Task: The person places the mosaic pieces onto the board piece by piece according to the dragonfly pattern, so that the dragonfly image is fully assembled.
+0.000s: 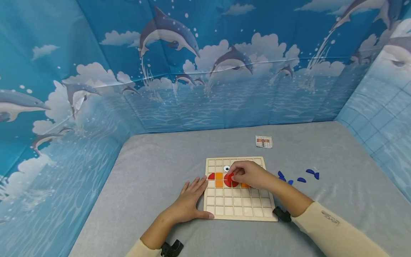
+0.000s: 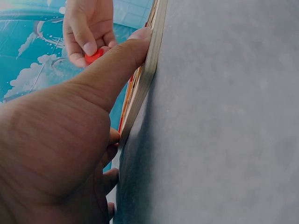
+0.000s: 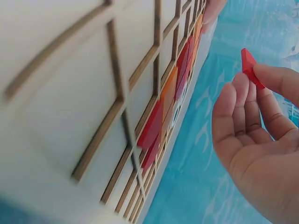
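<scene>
My right hand (image 1: 252, 174) hovers over the upper middle of a wooden grid board (image 1: 237, 201), pinching a small red tile (image 3: 249, 66) between thumb and fingertips. Below it on the board lie red tiles (image 1: 228, 183) grouped into a rounded shape. To their left are two orange square tiles (image 1: 219, 183) and a red quarter-round tile (image 1: 211, 176). An eye tile (image 1: 226, 168) sits one row higher. Another orange tile (image 1: 244, 185) is partly covered by the right hand. My left hand (image 1: 189, 202) rests at the board's left side, thumb at the near corner and fingers spread along the edge.
Several blue tiles (image 1: 301, 180) lie scattered on the grey cloth (image 1: 160, 171) right of the board. A printed pattern card (image 1: 264, 141) lies beyond the board's far edge. A dolphin-print curtain (image 1: 224, 103) stands behind and along both sides.
</scene>
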The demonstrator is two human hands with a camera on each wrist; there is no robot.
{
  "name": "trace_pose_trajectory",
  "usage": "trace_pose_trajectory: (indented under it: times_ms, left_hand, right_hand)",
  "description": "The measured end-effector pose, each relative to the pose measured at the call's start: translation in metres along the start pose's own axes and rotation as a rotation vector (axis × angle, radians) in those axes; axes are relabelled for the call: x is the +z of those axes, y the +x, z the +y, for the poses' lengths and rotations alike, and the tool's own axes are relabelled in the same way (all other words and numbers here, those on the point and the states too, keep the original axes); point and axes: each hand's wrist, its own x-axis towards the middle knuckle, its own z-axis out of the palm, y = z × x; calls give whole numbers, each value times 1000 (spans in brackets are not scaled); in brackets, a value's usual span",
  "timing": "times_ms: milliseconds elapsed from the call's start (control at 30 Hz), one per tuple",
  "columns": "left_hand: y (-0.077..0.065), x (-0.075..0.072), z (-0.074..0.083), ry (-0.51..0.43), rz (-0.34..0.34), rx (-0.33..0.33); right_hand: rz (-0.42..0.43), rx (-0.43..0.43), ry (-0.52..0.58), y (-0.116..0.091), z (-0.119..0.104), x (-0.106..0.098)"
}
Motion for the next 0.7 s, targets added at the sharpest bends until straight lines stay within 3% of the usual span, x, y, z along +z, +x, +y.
trace_pose_trajectory:
  times_ms: [267,700]
  left_hand:
    - [-1,-1,1,11,1,1]
    - [-1,0,-1,-3,9,21]
  right_hand:
    - [-26,-32,9,17,-7,13]
    - [-58,16,-36,36,-21,35]
